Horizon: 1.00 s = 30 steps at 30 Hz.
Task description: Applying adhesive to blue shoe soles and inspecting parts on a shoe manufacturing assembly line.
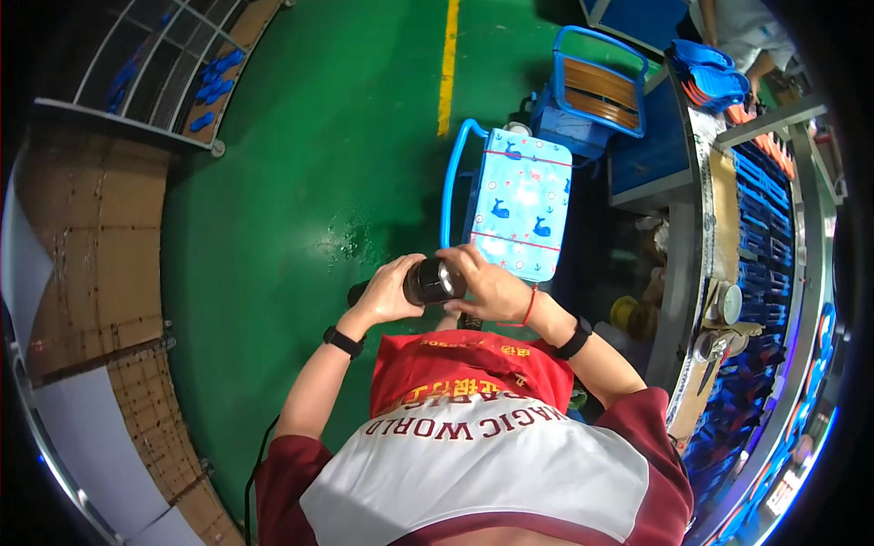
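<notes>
Black cylinder (431, 281) w/ shiny end sits mid-frame, held above the green floor (300, 182), just below the whale-print stool (522, 202). Left hand (390, 293) wraps it from the left, fingers grasping; right hand (487, 285) grips top/right side, wrist bent, elbows out.

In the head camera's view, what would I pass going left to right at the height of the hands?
Cardboard sheets → green floor → left hand → dark cylindrical object → right hand → workbench edge → blue trays.
</notes>
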Each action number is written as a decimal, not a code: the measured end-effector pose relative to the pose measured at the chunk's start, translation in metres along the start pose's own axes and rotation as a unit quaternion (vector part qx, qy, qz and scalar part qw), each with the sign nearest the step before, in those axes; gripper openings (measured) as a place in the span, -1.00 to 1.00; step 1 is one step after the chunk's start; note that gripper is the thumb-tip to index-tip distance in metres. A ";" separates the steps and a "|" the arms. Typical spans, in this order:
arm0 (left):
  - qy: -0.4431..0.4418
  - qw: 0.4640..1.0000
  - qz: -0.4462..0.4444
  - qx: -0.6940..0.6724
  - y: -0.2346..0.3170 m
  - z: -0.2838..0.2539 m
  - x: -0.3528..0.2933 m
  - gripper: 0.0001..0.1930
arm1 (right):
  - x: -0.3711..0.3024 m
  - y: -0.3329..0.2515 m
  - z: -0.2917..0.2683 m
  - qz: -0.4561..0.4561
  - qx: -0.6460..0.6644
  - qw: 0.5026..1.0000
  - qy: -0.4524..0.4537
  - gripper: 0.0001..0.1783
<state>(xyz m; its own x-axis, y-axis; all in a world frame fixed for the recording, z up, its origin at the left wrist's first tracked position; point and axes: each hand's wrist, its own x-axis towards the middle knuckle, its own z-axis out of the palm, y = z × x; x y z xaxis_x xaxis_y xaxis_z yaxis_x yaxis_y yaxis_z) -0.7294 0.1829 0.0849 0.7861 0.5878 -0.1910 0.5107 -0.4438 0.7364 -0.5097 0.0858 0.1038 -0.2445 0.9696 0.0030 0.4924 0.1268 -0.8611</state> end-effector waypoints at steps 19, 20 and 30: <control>0.007 0.991 -0.065 0.120 0.000 0.012 -0.067 -0.21 | -0.008 0.009 0.053 0.051 0.085 0.995 -0.029 -0.13; 0.009 0.991 -0.053 0.124 0.001 0.013 -0.070 -0.22 | -0.010 0.010 0.058 -0.033 0.055 0.998 -0.001 -0.14; -0.002 0.985 -0.059 0.163 -0.004 0.019 -0.089 -0.23 | -0.020 0.022 0.091 0.174 0.204 0.960 -0.084 -0.09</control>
<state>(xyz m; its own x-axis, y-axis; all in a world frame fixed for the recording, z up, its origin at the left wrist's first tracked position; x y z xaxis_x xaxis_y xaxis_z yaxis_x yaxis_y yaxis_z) -0.7946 0.1198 0.0861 0.7155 0.6462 -0.2657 0.6830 -0.5669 0.4606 -0.5700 0.0497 0.0384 -0.2735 0.8866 -0.3731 0.2085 -0.3240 -0.9228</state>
